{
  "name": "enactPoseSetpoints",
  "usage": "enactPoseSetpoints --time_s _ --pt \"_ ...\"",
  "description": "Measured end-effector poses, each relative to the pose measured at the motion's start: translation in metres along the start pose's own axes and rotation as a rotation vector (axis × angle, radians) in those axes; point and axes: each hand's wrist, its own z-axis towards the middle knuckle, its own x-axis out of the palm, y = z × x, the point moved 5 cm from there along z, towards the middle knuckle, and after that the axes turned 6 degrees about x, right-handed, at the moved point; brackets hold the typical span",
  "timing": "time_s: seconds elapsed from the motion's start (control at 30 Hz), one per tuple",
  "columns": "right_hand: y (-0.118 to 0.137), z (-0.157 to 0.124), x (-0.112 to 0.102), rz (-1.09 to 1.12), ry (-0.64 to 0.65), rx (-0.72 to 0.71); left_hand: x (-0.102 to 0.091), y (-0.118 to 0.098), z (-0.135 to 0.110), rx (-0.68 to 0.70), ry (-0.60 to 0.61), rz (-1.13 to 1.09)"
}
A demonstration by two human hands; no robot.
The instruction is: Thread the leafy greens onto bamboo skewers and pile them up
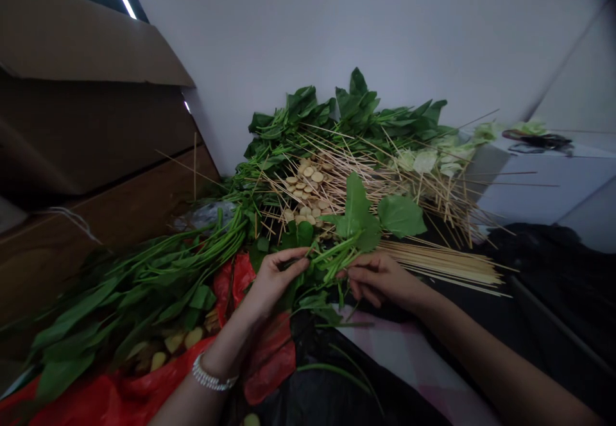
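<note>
Green sprig point(359, 221) sits centre frame, held low over the worktop between both hands, its broad leaves standing up and its stems running down toward the fingers. Left hand point(274, 278) pinches it, thumb against fingertips, closed on a leaf and stem at the sprig's left edge; a bead bracelet point(212, 380) is on that wrist. Right hand point(380, 278) has its fingers curled in and pressed together, nipping the stem ends from the right. Bare skewers point(443, 264) lie in a neat bundle just beside the right hand, points away to the right. Behind the sprig are sticks loaded with pale round slices point(308, 188), and further right sticks with light green leaves point(433, 160). A long pile of loose greens point(144, 278) stretches left over a red bag point(269, 362), with yellowish chunks point(178, 339) showing under it. Brown boxes point(96, 156) stand at far left, black sheet point(553, 272) at right. Judgement: the step in hand looks like gathering and folding the sprig into a tight bunch. To do it well, grip on the stems, not the soft leaf blades, which would likely tear; line the stems up parallel; fold the big leaves inward so the bunch stays compact; hold firm but don't crush. Whether a stick is already in either hand, cannot tell.
</note>
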Motion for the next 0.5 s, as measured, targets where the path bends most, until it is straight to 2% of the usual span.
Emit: enactPoseSetpoints --time_s 0.17,0.37,0.5 --pt "-0.0032 0.0029 0.0029 -0.054 -0.035 0.039 0.0043 -0.0001 -0.0021 -0.091 0.019 -0.167" --pt "-0.004 0.0035 0.0045 -0.123 -0.122 0.075 -0.0011 -0.0024 0.0003 -0.058 -0.093 -0.15" --pt "-0.0016 0.0035 0.0043 -0.088 -0.183 0.075 -0.0037 -0.0005 0.0009 -0.075 -0.126 -0.159"
